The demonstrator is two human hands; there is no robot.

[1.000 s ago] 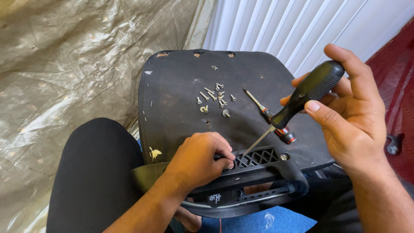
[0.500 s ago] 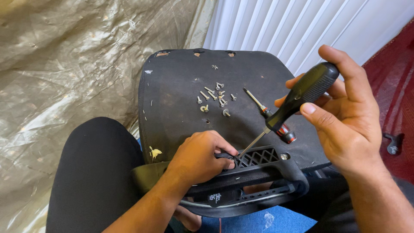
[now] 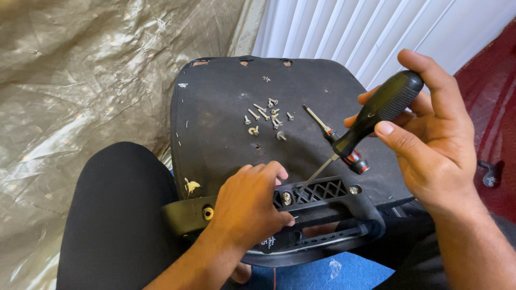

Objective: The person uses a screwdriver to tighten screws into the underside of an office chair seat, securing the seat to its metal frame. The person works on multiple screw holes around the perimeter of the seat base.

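- The step in hand looks like unscrewing: the right hand (image 3: 430,145) wraps its fingers around the black handle of a screwdriver (image 3: 371,118), and the thin shaft slants down towards the near edge of an upturned black seat panel (image 3: 226,134).
- The tip sits at a black plastic bracket (image 3: 322,196) with a grid of slots, fixed along that near edge; a screw (image 3: 287,197) shows just left of the tip and another screw (image 3: 353,189) at the bracket's right end.
- The left hand (image 3: 250,207) lies curled over the bracket's left part, pressing on it; I cannot tell whether it grips anything beneath.
- Next, by my judgement, the tip needs seating squarely in a screw head while the left hand keeps the bracket from shifting.
- No container is in view; the loose screws (image 3: 266,118) lie scattered on the panel itself, towards its far edge.
- A second, smaller screwdriver (image 3: 336,139) with a red band rests on the panel just beside the held one, near the right edge.
- Crinkled plastic sheeting (image 3: 80,70) covers the area left of the panel.
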